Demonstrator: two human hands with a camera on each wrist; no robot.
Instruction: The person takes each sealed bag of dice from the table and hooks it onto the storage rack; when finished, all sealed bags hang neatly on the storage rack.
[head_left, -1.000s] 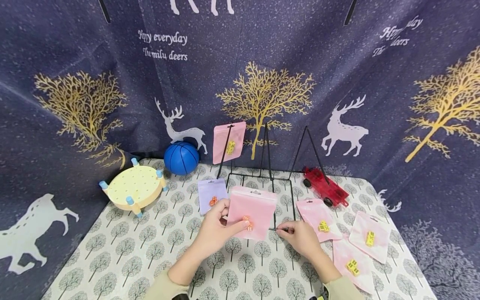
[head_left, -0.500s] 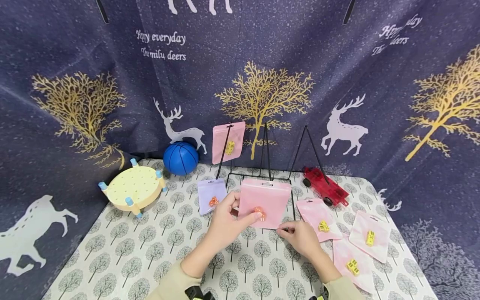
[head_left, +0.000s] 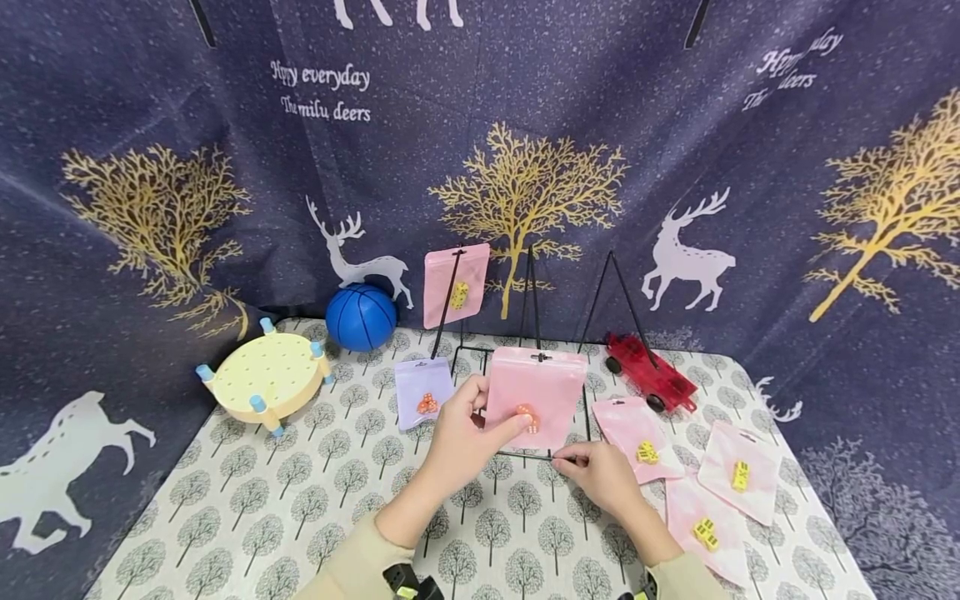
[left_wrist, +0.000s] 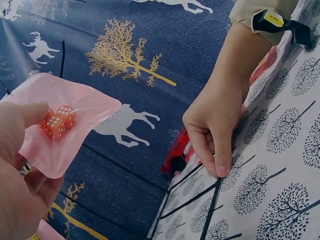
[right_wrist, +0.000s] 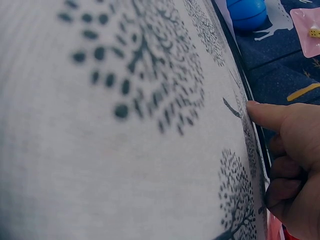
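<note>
Alignment appeared to govern this step. The left hand (head_left: pixel 465 429) pinched a pink bag (head_left: pixel 543 383) at its left side, the thumb (left_wrist: pixel 35 114) on the front at the orange dice (left_wrist: pixel 59 120), the other fingers behind. The bag stood upright over the table (head_left: pixel 255 517), toward the rear edge, its slot (head_left: pixel 541 357) lined up with the front tip of the middle prong (head_left: pixel 536 308) of a wire rack (head_left: pixel 587 412); whether the tip had entered could not be told. The right hand (head_left: pixel 600 475) pinched the front bar (left_wrist: pixel 210 210) between thumb and forefinger, probably to steady the base. Good fitting called for a light, low grip, so that the slot met the tip squarely; hard pressure on the dice risked creasing the film and tilting the slot. Travel toward the table's rear edge was best made slow and level, with the base held against tipping. A hanging bag (head_left: pixel 438 292) on the left prong (head_left: pixel 438 336) showed the seating to match. A purple bag (head_left: pixel 411 385) lay just left of the rack, and three pink packets (head_left: pixel 757 458) with yellow dice lay toward the table's right edge.
</note>
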